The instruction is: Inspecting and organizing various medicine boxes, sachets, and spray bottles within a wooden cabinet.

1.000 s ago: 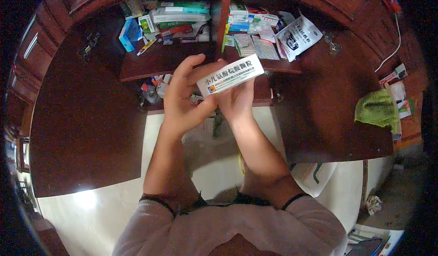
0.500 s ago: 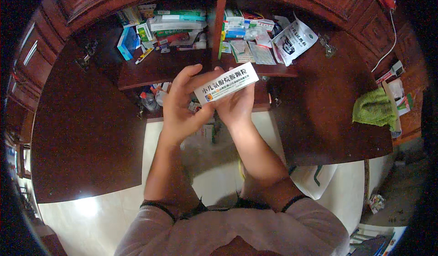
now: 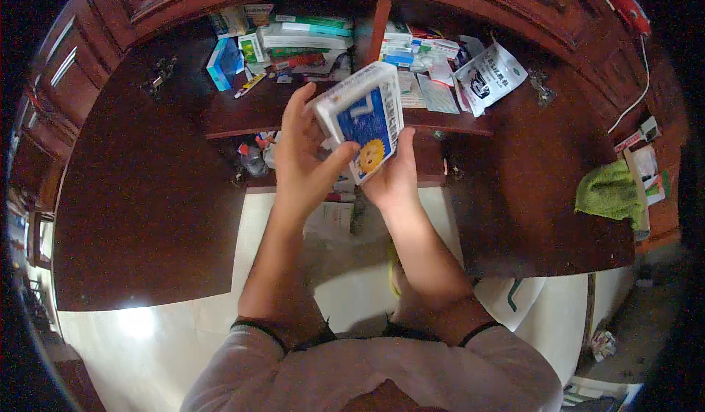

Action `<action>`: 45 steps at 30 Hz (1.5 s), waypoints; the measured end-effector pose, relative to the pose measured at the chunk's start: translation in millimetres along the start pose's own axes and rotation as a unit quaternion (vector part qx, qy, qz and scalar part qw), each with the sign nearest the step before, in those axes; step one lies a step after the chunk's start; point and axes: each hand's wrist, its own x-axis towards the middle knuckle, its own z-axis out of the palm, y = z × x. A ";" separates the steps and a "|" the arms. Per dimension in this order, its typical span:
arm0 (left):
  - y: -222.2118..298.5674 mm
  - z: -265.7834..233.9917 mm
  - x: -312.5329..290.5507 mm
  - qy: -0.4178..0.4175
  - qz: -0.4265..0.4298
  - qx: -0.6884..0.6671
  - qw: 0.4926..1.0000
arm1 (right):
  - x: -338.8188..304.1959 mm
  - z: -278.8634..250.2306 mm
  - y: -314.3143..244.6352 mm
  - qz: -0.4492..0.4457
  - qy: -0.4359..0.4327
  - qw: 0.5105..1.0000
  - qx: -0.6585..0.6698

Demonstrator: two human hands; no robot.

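Observation:
A white and blue medicine box (image 3: 369, 120) with a yellow sun-like cartoon is held tilted between my hands, in front of an open cabinet. My left hand (image 3: 299, 164) grips its left side, the thumb pressed across the lower front and the fingers reaching up behind the edge. From below and the right, my right hand (image 3: 397, 180) supports the box, its thumb pointing up along the side edge. The other right fingers are hidden behind the box.
Medicine boxes (image 3: 307, 36) crowd the cabinet shelf (image 3: 242, 117), with a white pouch (image 3: 490, 78) leaning at its right. Dark wooden doors stand open, left (image 3: 150, 199) and right (image 3: 532, 199). A green towel (image 3: 608, 194) hangs beyond the right door.
The medicine box has been turned: its narrow white side faced me before, and now its broad blue front does. My left thumb has come onto the front, and my right thumb now points up.

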 end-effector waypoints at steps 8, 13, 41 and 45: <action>4.5 -2.7 1.5 -0.028 -0.079 -0.021 0.996 | -2.2 8.0 -6.7 0.086 0.043 0.995 -0.027; 9.1 -1.0 3.6 -0.004 -0.089 -0.019 0.996 | -4.4 9.0 -5.4 0.095 0.094 0.988 -0.072; 4.6 -9.3 5.5 0.062 -0.054 -0.043 0.996 | -8.2 -22.5 8.9 0.208 -0.063 0.971 0.102; 9.6 -12.6 6.4 0.055 -0.059 -0.044 0.996 | -4.9 -23.8 12.4 0.233 -0.128 0.955 0.134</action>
